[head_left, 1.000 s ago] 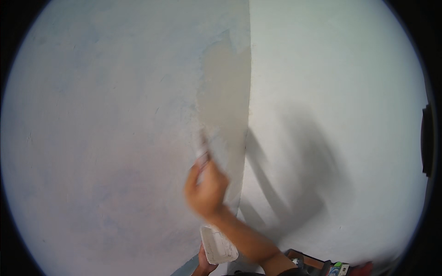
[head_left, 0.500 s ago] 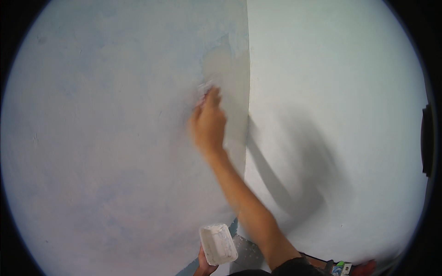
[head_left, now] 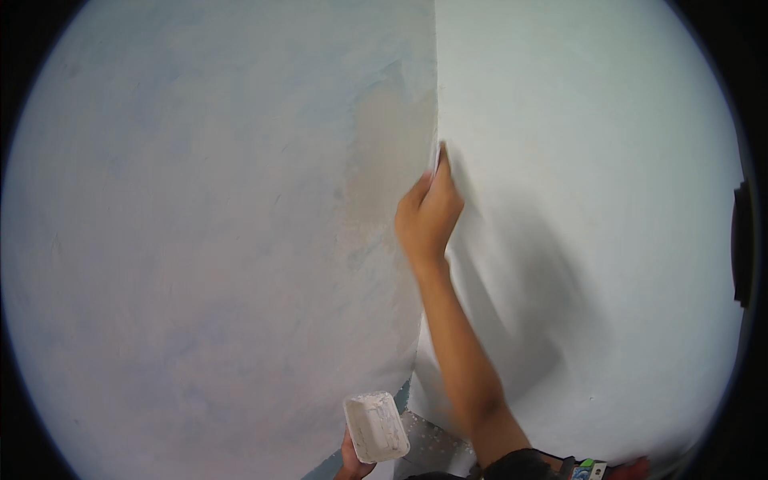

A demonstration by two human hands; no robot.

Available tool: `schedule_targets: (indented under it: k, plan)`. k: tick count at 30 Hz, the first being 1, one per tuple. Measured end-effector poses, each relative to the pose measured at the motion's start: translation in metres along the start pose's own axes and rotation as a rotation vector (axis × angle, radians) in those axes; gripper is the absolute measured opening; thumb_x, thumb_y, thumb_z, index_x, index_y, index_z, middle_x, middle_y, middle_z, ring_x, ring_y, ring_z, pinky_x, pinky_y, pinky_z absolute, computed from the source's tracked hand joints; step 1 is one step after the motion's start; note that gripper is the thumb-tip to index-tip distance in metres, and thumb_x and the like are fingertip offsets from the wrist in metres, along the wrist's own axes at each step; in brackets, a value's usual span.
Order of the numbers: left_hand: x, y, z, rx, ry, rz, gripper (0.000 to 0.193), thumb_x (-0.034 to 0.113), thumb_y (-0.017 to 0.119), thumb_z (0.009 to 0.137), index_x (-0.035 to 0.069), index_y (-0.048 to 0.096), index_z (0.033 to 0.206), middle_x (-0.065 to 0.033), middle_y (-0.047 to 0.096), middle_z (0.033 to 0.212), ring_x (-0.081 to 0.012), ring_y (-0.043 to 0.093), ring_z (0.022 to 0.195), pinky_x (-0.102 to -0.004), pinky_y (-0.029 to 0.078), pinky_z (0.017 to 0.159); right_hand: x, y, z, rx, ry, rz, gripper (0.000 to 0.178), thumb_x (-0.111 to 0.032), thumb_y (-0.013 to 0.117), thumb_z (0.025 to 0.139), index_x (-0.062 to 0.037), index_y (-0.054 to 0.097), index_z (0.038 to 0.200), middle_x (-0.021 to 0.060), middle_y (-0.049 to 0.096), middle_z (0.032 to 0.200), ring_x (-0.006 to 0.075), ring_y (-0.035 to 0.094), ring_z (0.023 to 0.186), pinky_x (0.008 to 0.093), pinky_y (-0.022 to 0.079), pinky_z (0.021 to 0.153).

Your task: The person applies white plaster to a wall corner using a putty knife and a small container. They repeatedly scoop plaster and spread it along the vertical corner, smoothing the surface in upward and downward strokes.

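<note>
My right hand is raised to the corner where two walls meet, its fingers closed on a thin flat scraper. Only a pale sliver of the scraper shows edge-on between thumb and fingers; the rest is hidden. Left of the corner, a damp-looking beige patch of filler spreads over the bluish-grey wall. Low in the view, my left hand grips a white rectangular plastic tub from its left side. White paste is smeared over the tub's inside, which tilts toward me.
The pale right-hand wall carries my arm's shadow. Below the corner lies a speckled grey floor. Small items, among them a green-and-white box, sit at the lower right. A dark object stands at the far right edge.
My right hand has swept right, from the left wall to the corner, with the scraper turned edge-on. More of the beige patch is uncovered. The tub has shifted slightly left.
</note>
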State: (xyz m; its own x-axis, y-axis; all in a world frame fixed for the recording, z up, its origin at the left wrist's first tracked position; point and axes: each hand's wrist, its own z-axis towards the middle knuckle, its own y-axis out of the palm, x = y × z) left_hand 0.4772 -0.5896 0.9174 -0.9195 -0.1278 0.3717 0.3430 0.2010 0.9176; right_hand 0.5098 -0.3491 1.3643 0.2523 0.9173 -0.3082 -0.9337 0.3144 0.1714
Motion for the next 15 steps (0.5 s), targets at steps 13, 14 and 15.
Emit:
schedule_targets:
  k: [13,14,15]
  plan:
    - [-0.015,-0.02,0.003,-0.035,-0.027,-0.112,0.054,0.047,0.038,0.104,0.012,0.048,0.144,-0.0096,0.059,0.137,-0.0317,0.057,0.124,-0.053,0.044,0.108,-0.12,0.025,-0.066,-0.21,-0.294,0.212,0.066,0.01,0.052,0.082,0.019,0.031,0.144,0.0417,0.043,0.14,0.0521,0.05,0.127,0.048,0.049,0.103]
    - [-0.018,-0.029,0.002,-0.033,-0.019,-0.114,0.055,0.048,0.038,0.103,0.012,0.048,0.143,-0.0097,0.06,0.136,-0.0315,0.058,0.124,-0.0528,0.045,0.108,-0.139,0.002,-0.084,-0.324,-0.255,0.355,0.057,0.004,0.048,0.091,0.0198,0.03,0.143,0.0415,0.043,0.14,0.0515,0.048,0.13,0.0518,0.045,0.107]
    - [-0.02,-0.034,0.005,-0.03,-0.019,-0.109,0.055,0.048,0.039,0.103,0.012,0.049,0.143,-0.0097,0.06,0.135,-0.0314,0.058,0.124,-0.0527,0.045,0.108,-0.146,-0.017,-0.099,-0.325,-0.225,0.437,0.056,0.003,0.051,0.092,0.0192,0.034,0.142,0.0395,0.048,0.138,0.0489,0.052,0.127,0.0501,0.049,0.103]
